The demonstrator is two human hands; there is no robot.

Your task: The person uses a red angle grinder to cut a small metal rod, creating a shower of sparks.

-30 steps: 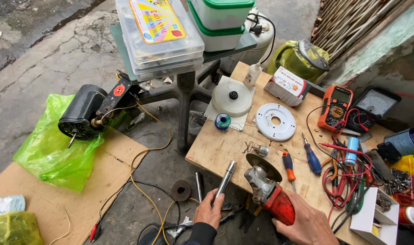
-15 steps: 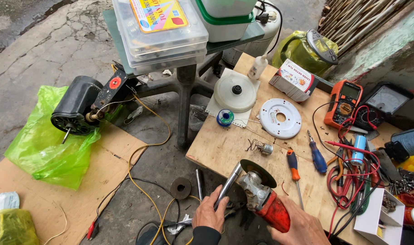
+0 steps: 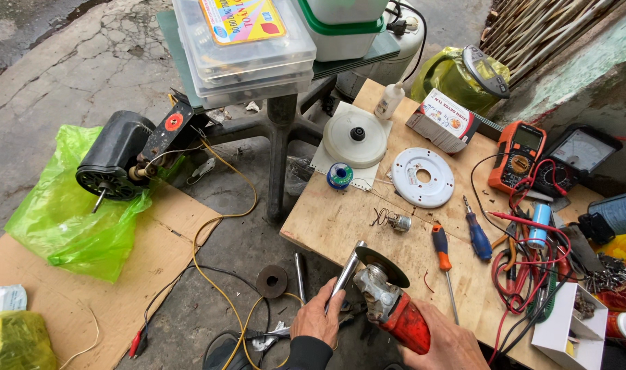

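Observation:
My left hand [image 3: 317,318] grips a shiny metal shaft [image 3: 346,274] that points up and to the right. My right hand [image 3: 444,342] holds a red angle grinder [image 3: 395,310] by its body. The grinder's dark cutting disc [image 3: 381,266] sits right beside the top end of the shaft, at the near edge of the wooden work board [image 3: 340,219]. Whether disc and shaft touch is unclear.
On the board lie two screwdrivers [image 3: 476,233], a white round plate [image 3: 422,177], a white fan part [image 3: 356,137], a solder spool [image 3: 339,175], a multimeter [image 3: 517,155] and red test leads [image 3: 525,267]. A black motor [image 3: 114,163] sits on a green bag at left; yellow wire trails across the ground.
The view has shifted up the board. Both hands have brought the shaft and grinder closer together, the disc now beside the shaft's tip.

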